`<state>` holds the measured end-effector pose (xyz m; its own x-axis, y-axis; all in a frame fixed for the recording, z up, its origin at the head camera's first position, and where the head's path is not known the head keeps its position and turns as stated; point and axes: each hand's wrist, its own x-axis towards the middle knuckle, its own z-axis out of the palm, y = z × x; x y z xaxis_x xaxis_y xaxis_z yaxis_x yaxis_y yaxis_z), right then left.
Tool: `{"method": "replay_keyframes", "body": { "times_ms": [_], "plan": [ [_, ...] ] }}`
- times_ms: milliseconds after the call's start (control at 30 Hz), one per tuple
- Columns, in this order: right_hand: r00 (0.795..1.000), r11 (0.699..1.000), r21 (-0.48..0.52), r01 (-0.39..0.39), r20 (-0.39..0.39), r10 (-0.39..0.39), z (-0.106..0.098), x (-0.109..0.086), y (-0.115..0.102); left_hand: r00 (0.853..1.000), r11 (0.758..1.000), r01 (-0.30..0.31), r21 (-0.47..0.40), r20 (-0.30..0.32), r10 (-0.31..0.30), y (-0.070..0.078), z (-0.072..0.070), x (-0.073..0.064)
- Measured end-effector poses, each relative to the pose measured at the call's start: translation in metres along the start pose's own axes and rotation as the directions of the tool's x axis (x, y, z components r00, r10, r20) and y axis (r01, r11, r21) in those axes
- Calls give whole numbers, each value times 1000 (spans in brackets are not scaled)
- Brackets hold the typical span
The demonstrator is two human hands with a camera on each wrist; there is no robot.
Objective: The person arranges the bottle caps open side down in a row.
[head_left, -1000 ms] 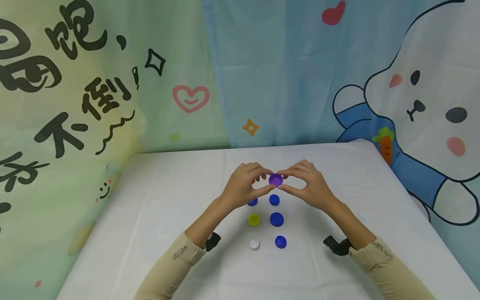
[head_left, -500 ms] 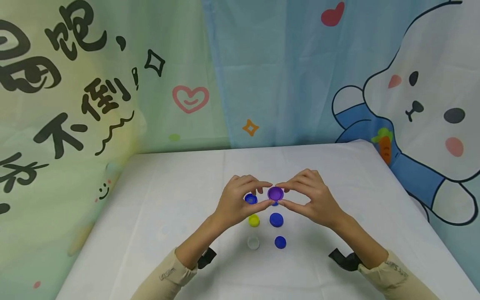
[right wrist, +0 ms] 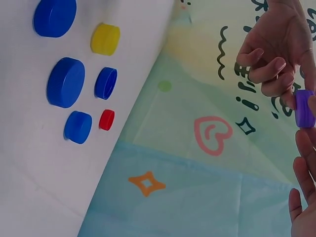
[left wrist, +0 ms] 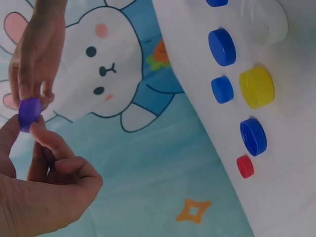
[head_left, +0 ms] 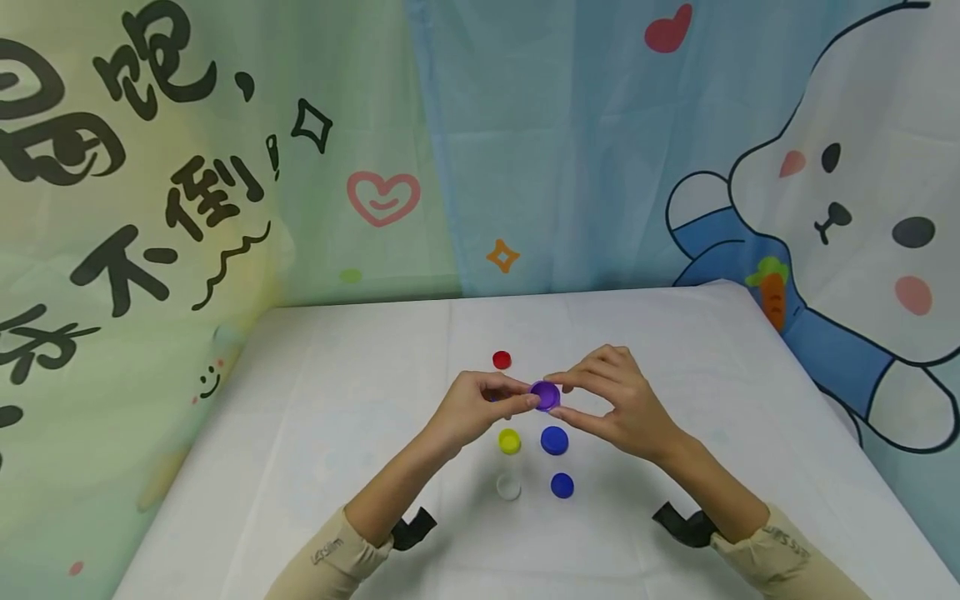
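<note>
A purple bottle cap [head_left: 545, 396] is held up above the table between both hands, its open hollow side facing the head camera. My left hand [head_left: 477, 407] pinches its left edge between thumb and fingers. With thumb and index finger, my right hand [head_left: 630, 404] grips the right side of the rim. Seen edge-on in the left wrist view, the purple cap [left wrist: 29, 114] sits between the fingertips of both hands. Both hands also touch the purple cap [right wrist: 304, 108] at the right edge of the right wrist view.
On the white-covered table [head_left: 337, 400] stand a red cap [head_left: 502, 360], a yellow cap [head_left: 510, 442], a whitish translucent cap [head_left: 508, 487] and blue caps [head_left: 554, 440]. One hollow blue cap [left wrist: 253, 137] is mostly hidden by my left hand in the head view. A printed curtain hangs behind.
Both hands brought the purple cap lower and nearer, then slightly left. My left thumb and fingers have closed together on its left edge. The red cap has come fully into sight.
</note>
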<state>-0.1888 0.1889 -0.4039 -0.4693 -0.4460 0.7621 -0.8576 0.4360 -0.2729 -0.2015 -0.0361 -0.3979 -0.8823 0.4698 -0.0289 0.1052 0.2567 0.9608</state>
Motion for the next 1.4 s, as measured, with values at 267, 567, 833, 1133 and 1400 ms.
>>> {"method": "replay_keyframes", "body": {
  "times_ms": [267,567,833,1133,1400],
  "plan": [
    [999,999,-3,-45,23,45,1,-3,-1,999,999,34,-40,-10,-35,-1,2,1],
    [970,969,52,-240,65,236,1,-8,0,978,975,-178,132,-83,190,-2,0,0],
    [825,799,233,-555,275,493,1,-9,-1,682,600,-616,511,-37,731,-7,-1,3],
    [778,713,320,-623,346,524,4,-7,-2,561,418,-655,630,35,827,-6,0,4],
    [798,755,263,-601,250,548,8,-9,6,746,632,-539,557,-32,665,-10,2,11]
  ]
}}
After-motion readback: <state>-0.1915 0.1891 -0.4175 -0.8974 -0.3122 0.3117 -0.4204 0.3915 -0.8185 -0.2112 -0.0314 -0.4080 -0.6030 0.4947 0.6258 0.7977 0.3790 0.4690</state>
